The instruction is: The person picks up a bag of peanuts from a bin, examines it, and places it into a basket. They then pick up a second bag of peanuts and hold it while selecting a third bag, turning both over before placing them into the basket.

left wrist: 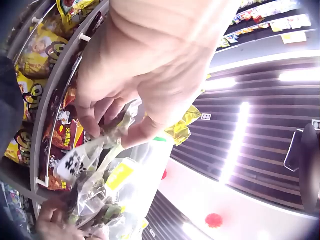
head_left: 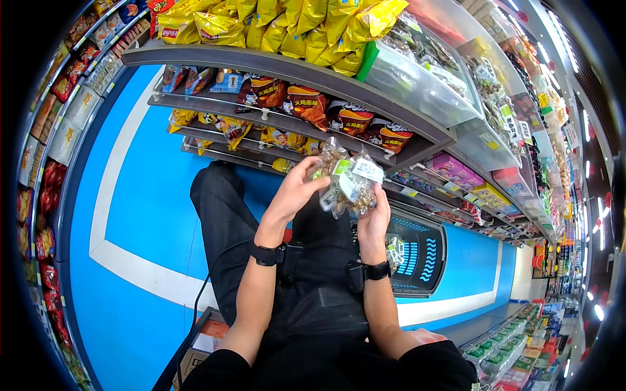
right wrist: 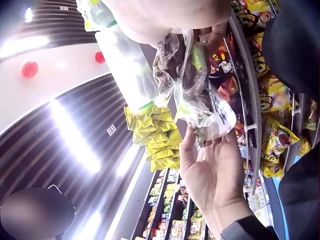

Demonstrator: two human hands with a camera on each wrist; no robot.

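Observation:
In front of the dark shelf edge, both hands hold clear plastic snack packets [head_left: 351, 189] with brown, dried-looking contents and white-and-green labels. My left hand [head_left: 290, 199] pinches crinkled film at the left side, thumb opposite the fingers; the left wrist view shows this pinch [left wrist: 145, 95] close up. My right hand [head_left: 374, 218] grips the packets from the right, its fingertips partly hidden behind the film. In the right wrist view the packets [right wrist: 187, 85] hang between both hands, a white label [right wrist: 221, 112] facing outward. The packets overlap, so I cannot tell how many each hand holds.
Yellow bags [head_left: 293, 29] fill the top shelf beside clear bins [head_left: 417, 78] of similar packets. Red-brown chip bags [head_left: 306, 104] stand on the shelf below. A dark basket [head_left: 427, 260] holding a packet sits on the blue floor [head_left: 140, 221], right of the legs. A carton [head_left: 195, 355] stands lower left.

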